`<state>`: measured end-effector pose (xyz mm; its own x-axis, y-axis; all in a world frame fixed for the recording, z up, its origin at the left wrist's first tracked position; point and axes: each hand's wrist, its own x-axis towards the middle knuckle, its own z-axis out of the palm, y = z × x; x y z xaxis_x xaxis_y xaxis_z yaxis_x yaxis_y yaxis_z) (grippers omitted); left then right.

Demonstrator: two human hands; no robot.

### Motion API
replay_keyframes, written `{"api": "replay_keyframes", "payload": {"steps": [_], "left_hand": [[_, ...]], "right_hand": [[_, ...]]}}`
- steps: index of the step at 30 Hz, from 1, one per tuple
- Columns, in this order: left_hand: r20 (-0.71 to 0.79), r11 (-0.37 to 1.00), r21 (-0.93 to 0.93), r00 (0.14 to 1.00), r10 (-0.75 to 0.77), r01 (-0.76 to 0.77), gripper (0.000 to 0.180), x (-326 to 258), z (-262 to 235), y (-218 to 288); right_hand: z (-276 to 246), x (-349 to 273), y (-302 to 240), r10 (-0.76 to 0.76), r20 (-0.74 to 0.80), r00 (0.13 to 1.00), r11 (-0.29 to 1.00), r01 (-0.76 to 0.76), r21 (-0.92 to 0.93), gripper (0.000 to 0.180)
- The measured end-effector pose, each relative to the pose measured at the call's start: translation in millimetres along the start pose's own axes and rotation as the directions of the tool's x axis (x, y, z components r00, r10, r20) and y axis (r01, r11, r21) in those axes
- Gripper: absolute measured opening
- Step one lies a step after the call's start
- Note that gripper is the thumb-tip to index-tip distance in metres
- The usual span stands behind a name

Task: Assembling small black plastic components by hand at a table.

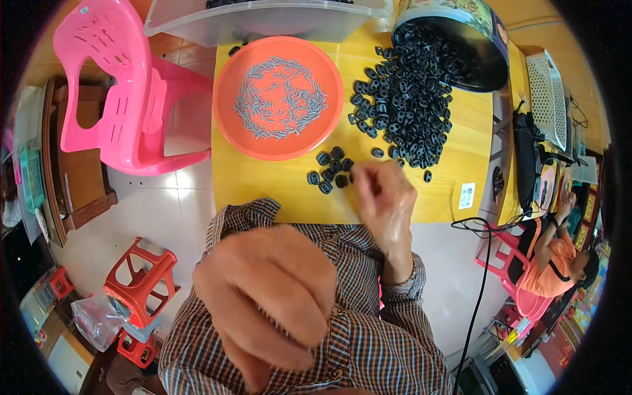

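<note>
My left hand [266,299] is raised close to the camera above my checked shirt. Its fingers are curled and its back faces me, so whatever lies inside is hidden. My right hand [387,196] is blurred over the yellow table [263,187], with its fingertips drawn together beside a small group of black ring-like pieces [330,168]. I cannot make out anything between those fingertips. A large heap of the same black pieces [409,108] spills from a tipped round tin [474,33]. An orange plate [227,122] holds several small grey metal pins [280,97].
A clear plastic bin [263,23] stands at the table's far edge. A pink plastic chair [131,92] is to the left, with red stools [141,276] lower left. Another person in an orange top [550,263] sits at the right, near a black cable [480,289] and a white basket [550,92].
</note>
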<state>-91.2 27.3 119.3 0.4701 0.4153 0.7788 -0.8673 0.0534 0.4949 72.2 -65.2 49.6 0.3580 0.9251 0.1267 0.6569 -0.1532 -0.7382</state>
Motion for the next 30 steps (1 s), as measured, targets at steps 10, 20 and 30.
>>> {"api": "replay_keyframes", "payload": {"steps": [10,20,30], "left_hand": [[-0.634,0.630,0.603,0.773,0.007,0.489,0.005,-24,-56,-12],[-0.448,0.287,0.797,0.838,-0.312,0.532,0.009,-40,-37,-86],[-0.289,-0.051,0.951,0.818,-0.497,0.305,0.012,-48,-22,-129]], "right_hand": [[41,-28,-102,-0.788,0.364,0.496,0.277,-0.242,0.930,0.011],[58,-48,-118,-0.748,0.330,0.576,0.229,-0.243,0.943,0.017],[39,-36,-114,-0.841,0.350,0.413,0.129,-0.475,0.871,0.009]]}}
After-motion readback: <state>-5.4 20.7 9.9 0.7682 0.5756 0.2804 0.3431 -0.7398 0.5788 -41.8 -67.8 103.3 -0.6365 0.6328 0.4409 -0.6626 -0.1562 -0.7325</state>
